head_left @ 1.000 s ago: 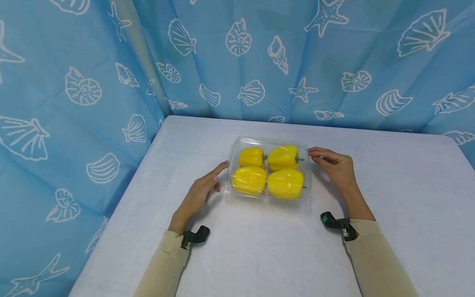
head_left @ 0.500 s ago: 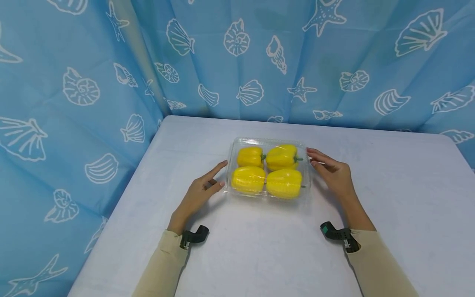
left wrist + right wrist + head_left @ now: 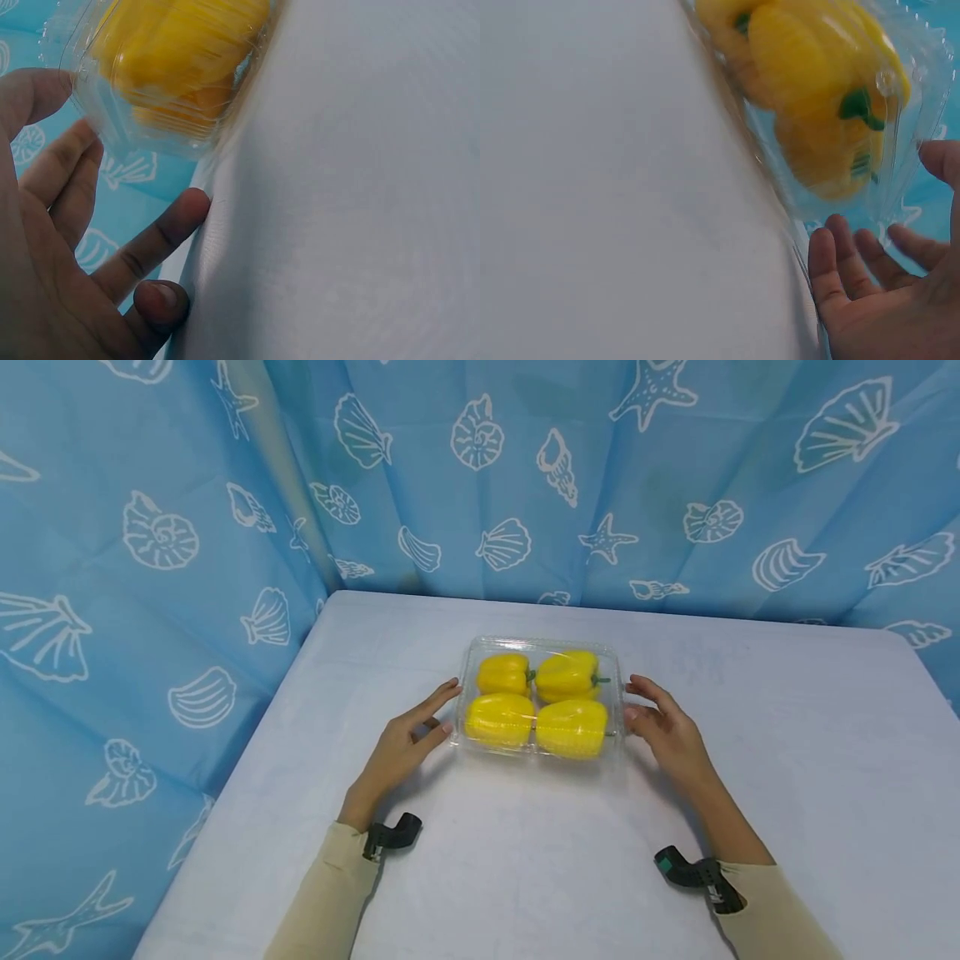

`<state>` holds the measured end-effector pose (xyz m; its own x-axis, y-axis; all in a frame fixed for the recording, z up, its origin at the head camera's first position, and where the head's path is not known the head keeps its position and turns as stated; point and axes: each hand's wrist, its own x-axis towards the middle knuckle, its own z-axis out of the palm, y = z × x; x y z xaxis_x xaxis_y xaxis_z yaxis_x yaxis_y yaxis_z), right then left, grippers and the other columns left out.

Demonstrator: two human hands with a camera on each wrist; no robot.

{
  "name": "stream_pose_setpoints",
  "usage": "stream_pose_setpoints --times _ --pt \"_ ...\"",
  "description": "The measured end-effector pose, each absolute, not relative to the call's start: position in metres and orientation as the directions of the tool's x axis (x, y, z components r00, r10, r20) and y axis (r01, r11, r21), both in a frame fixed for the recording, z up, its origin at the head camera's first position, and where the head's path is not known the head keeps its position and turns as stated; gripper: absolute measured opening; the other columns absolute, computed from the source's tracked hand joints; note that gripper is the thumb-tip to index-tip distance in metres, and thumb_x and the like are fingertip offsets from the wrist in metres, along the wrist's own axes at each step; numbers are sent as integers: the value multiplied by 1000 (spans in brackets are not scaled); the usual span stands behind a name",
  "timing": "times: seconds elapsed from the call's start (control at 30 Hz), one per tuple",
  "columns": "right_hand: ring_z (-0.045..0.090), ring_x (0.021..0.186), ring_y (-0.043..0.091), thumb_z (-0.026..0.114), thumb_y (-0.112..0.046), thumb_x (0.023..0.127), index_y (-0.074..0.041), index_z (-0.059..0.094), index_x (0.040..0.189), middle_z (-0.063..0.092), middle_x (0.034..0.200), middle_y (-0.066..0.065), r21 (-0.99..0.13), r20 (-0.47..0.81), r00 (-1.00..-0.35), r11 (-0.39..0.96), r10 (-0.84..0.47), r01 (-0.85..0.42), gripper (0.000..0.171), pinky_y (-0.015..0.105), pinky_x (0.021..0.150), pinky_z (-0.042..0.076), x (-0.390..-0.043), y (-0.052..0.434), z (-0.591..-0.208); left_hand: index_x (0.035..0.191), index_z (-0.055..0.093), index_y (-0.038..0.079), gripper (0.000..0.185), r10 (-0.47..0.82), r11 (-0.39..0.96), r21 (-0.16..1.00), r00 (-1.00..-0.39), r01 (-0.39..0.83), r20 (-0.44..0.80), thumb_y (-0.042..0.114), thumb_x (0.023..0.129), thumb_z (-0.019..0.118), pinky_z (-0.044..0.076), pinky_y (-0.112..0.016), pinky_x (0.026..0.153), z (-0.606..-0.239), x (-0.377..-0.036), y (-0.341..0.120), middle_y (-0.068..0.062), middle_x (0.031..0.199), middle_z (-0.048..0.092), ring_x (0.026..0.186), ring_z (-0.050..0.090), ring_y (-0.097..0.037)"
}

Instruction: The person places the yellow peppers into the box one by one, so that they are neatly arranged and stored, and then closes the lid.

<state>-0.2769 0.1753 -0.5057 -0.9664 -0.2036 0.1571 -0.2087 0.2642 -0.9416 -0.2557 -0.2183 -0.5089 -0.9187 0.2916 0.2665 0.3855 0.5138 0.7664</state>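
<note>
A clear plastic clamshell box (image 3: 543,646) lies on the white-covered table, its lid down. Several yellow bell peppers (image 3: 572,728) with green stems sit inside it in two rows. At the box's left side, my left hand (image 3: 401,745) rests its thumb and extended fingers against the edge; the left wrist view shows the thumb at the rim and the lower fingers spread below. My right hand (image 3: 672,739) is by the right side, with relaxed fingers. In the right wrist view its thumb (image 3: 939,159) is at the rim and its fingertips lie close to the box's corner.
A white cloth (image 3: 525,843) covers the table around the box. Behind and to the left hangs a blue curtain (image 3: 435,485) printed with white shells and starfish. Each wrist bears a black camera mount, one on the left (image 3: 393,835) and one on the right (image 3: 697,878).
My right hand has shifted down along the box's right side toward me, fingers spreading. The left thumb has moved out from beneath the fingers to the box's edge. The box has hardly moved.
</note>
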Motion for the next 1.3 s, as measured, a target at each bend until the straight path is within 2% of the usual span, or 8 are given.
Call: stream_pose_setpoints --times 0.2,0.33,0.5,0.67,0.87,0.97,1.17,1.3 --pt "61 104 18 46 -44 105 -3 47 145 59 127 18 -943 -43 -978 332 -204 -28 57 19 84 51 -249 176 -504 152 45 35 53 299 511 766 -916 391 268 24 102 58 44 -29 62 -509 -257 -218 18 157 35 88 58 -12" --pt "65 93 24 47 -40 106 7 55 127 65 111 22 -975 -70 -966 220 -250 14 52 28 78 55 -236 178 -505 151 45 35 52 294 508 766 -915 394 276 23 102 58 44 -29 61 -508 -257 -218 19 156 36 87 58 -13" --pt "61 80 26 47 -38 107 8 59 111 66 96 20 -985 -75 -952 173 -298 24 48 31 66 54 -229 178 -505 152 44 34 52 300 502 768 -913 398 277 25 102 57 43 -29 61 -509 -258 -219 17 157 36 88 58 -13" --pt "58 75 20 47 -36 107 13 60 109 66 90 16 -989 -130 -926 108 -355 97 51 29 63 52 -225 177 -504 153 44 32 51 302 508 763 -912 400 277 32 103 56 45 -28 63 -512 -256 -220 16 157 35 89 58 -13" --pt "59 74 12 51 -31 106 19 57 111 69 89 8 -985 -165 -900 14 -403 174 50 24 63 51 -225 177 -505 153 43 35 51 297 513 764 -916 391 269 30 103 56 44 -30 66 -510 -256 -220 19 157 34 88 59 -14" --pt "58 73 11 52 -26 106 16 60 108 70 88 7 -981 -168 -892 -18 -420 193 43 23 62 50 -225 176 -505 153 43 34 52 300 513 763 -915 393 269 27 103 56 45 -30 66 -510 -256 -220 18 158 34 89 59 -14" --pt "56 71 9 57 -21 104 -3 68 94 69 83 1 -969 -180 -901 -89 -394 232 23 19 61 46 -223 171 -504 153 42 33 52 303 504 768 -914 395 271 27 103 55 44 -29 63 -510 -256 -220 16 158 34 90 59 -14" --pt "57 70 9 59 -17 102 -6 69 91 68 79 0 -966 -170 -917 -124 -359 228 19 18 61 46 -221 167 -501 153 42 35 52 296 513 768 -919 382 259 29 103 55 44 -30 65 -510 -255 -220 18 158 34 89 58 -13"
